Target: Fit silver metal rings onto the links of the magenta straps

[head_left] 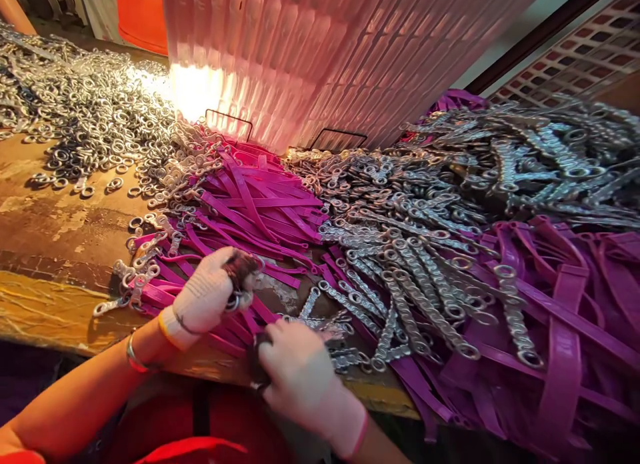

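Note:
My left hand [203,297], in a pale knitted glove with dark, soiled fingertips, is closed just above the front of the bench. A small metal ring [233,303] shows at its curled fingers. Lower and to the right, my right hand [303,367] wears a similar glove, its fingers curled inward with dark tips. What it grips is hidden behind the fingers. Magenta straps [265,217] lie in a heap beyond both hands, some running between and under them. Embossed metal bars with ringed ends [393,334] lie beside my right hand.
Loose metal rings and links [110,117] are piled at the left. More metal bars [545,151] form a heap at the right, above wide purple straps [565,331] hanging over the edge. A ribbed translucent panel [300,57] stands behind the bench [65,231], brightly lit at its left.

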Demonstrator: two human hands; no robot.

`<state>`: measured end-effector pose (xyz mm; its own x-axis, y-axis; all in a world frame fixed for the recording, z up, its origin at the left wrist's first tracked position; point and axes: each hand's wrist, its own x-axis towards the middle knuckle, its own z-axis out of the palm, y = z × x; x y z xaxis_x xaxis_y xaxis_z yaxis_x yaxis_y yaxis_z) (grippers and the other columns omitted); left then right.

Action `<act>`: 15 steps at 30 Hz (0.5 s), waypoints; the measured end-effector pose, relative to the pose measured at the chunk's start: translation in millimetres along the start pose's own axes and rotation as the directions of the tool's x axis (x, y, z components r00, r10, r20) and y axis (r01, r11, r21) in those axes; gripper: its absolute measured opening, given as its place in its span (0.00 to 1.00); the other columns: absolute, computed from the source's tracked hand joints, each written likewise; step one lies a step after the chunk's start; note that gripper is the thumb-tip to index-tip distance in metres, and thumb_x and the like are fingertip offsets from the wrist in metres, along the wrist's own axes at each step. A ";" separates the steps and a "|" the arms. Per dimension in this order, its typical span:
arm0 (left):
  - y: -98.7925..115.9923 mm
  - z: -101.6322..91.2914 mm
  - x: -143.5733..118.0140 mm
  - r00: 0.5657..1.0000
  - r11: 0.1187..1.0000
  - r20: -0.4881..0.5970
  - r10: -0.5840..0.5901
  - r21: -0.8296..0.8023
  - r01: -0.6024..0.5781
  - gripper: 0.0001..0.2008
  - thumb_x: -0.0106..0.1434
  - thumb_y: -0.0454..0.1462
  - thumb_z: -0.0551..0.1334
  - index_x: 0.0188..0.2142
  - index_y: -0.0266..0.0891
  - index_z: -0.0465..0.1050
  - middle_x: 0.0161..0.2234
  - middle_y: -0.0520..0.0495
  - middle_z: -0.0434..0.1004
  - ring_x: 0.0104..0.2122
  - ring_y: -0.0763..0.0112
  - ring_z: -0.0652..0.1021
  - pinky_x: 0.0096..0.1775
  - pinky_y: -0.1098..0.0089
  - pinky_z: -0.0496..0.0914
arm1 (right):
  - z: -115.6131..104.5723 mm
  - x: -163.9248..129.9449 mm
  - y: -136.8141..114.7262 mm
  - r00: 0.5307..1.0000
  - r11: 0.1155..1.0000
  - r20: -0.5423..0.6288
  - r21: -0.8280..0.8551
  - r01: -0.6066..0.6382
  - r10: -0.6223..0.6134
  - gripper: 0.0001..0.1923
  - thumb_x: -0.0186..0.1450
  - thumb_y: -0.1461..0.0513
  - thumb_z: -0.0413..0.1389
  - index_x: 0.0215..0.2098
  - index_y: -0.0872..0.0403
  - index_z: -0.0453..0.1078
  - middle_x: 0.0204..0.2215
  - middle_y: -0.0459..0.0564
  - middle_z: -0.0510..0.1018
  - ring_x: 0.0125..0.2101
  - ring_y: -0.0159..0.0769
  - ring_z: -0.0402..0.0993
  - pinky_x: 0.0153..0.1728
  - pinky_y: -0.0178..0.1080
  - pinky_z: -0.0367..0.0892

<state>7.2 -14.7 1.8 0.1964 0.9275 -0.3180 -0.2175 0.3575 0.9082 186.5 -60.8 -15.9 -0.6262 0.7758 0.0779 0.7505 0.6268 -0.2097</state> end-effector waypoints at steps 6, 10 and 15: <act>7.4 4.6 3.8 0.977 0.886 0.203 0.064 0.439 -0.150 0.10 0.65 0.41 0.57 0.29 0.37 0.65 0.21 0.54 0.67 0.19 0.78 0.67 0.21 0.77 0.60 | -3.4 4.1 15.5 0.913 0.961 -0.308 0.161 -0.227 0.267 0.22 0.57 0.69 0.47 0.49 0.59 0.69 0.41 0.59 0.75 0.39 0.43 0.71 0.39 0.42 0.67; -9.2 13.3 0.6 0.966 0.870 0.254 0.046 0.465 -0.164 0.06 0.63 0.35 0.53 0.31 0.37 0.66 0.25 0.53 0.69 0.22 0.77 0.67 0.23 0.76 0.61 | -18.9 12.8 25.8 0.969 0.987 -0.188 0.028 -0.158 0.160 0.12 0.51 0.69 0.50 0.33 0.56 0.71 0.32 0.56 0.75 0.31 0.41 0.70 0.32 0.40 0.63; -15.7 26.8 2.1 0.975 0.937 0.190 -0.112 0.347 0.040 0.06 0.61 0.37 0.54 0.29 0.38 0.64 0.21 0.55 0.66 0.17 0.78 0.65 0.20 0.76 0.60 | -14.5 -1.9 24.8 0.980 0.979 -0.075 -0.075 -0.189 0.183 0.05 0.51 0.66 0.54 0.26 0.54 0.71 0.26 0.54 0.76 0.26 0.39 0.68 0.26 0.39 0.53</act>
<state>36.6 -21.3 -5.9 0.3976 0.8438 -0.3605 0.1357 0.3345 0.9326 209.3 -45.7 -7.1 -0.4605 0.8807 0.1109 0.8689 0.4728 -0.1468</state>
